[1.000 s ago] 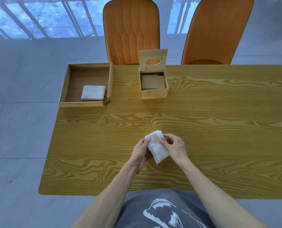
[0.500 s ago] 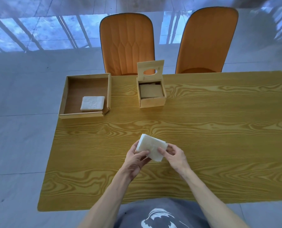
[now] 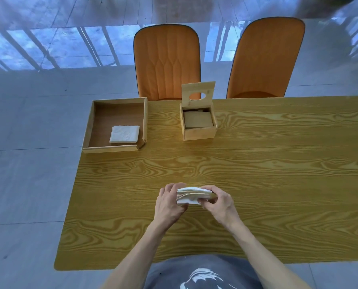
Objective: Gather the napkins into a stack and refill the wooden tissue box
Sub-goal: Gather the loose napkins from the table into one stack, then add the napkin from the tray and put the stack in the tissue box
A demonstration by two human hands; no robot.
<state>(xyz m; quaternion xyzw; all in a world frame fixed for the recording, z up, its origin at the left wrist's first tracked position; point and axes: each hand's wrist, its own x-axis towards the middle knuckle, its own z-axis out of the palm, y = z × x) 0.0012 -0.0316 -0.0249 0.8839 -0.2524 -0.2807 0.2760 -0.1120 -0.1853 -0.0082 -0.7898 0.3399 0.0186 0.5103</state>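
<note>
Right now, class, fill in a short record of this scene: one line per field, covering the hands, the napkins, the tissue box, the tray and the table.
left hand: holds the left end of the napkin stack
right hand: holds its right end
napkin stack: white, held edge-on above the table
tissue box: wooden, lid raised, no white napkins visible inside
tray: wooden, holds more folded napkins
table: wood grain, two orange chairs behind
</note>
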